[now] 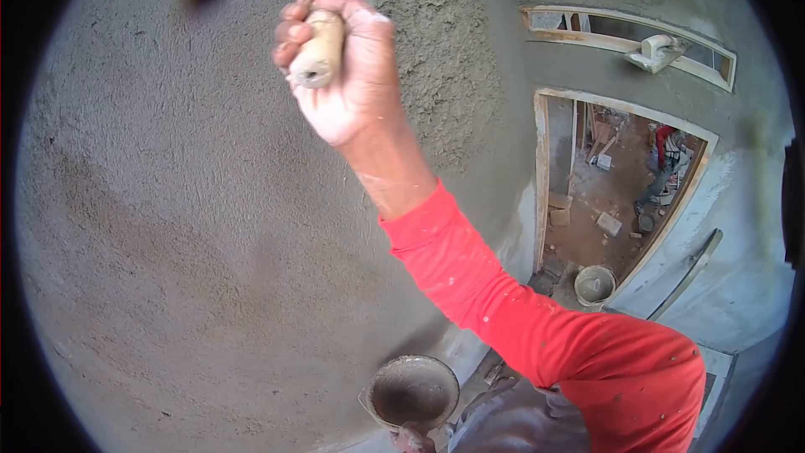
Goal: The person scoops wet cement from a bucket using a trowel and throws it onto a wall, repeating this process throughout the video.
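A red sleeve [503, 302] rises right of the bucket [413, 390] to the right grip [344, 59], clamped on the trowel [322, 49] by its handle, well above the bucket. The left grip [412, 439] meets the bucket's near rim; its closure is unclear. A float [657, 53] sits up and right of the bucket.

"What sits at the upper right?"
"A window frame [579, 36], with a float [654, 50] on its lower bar."
"Below it?"
"A doorway [541, 168]. A bucket [580, 292] stands at its foot; a board [689, 273] leans right of it."
"Upper centre-left?"
"A trowel [319, 57] in the right hand [356, 75], before the wall [184, 201]."
"Bottom centre?"
"A bowl [419, 361], with the left hand [412, 440] at its near edge."
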`<action>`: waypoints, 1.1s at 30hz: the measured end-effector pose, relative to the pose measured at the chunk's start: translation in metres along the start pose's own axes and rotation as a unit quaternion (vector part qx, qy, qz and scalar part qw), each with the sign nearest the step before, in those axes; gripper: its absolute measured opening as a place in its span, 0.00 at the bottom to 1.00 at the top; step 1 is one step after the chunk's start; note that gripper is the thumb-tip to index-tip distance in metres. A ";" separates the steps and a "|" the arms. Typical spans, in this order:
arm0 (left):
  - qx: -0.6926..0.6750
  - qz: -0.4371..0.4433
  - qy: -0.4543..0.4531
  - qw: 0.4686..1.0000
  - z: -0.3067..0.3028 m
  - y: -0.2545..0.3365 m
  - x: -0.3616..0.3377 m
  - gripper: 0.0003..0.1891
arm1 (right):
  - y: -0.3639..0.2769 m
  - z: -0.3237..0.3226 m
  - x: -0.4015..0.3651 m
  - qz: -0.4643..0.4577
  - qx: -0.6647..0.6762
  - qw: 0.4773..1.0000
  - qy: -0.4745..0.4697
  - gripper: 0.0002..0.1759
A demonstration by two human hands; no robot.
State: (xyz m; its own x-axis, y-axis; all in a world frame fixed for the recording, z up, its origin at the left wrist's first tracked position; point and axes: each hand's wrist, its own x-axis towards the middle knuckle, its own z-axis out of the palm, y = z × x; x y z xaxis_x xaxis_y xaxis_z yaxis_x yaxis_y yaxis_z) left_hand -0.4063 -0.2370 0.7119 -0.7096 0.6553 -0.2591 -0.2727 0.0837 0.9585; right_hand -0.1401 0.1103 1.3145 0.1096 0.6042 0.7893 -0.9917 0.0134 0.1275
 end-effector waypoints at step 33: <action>0.165 -0.042 -0.516 0.839 0.367 0.083 -0.044 0.27 | -0.293 -0.121 -0.447 0.337 -0.919 0.097 -0.180 0.14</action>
State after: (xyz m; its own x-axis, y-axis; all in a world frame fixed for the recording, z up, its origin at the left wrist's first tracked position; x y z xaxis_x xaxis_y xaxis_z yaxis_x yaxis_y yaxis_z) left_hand -0.1592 0.0169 0.8467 0.2910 0.9238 -0.2487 0.0213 0.2536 0.9671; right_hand 0.0939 -0.0676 0.8517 -0.3541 0.8988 0.2585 0.9181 0.3867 -0.0871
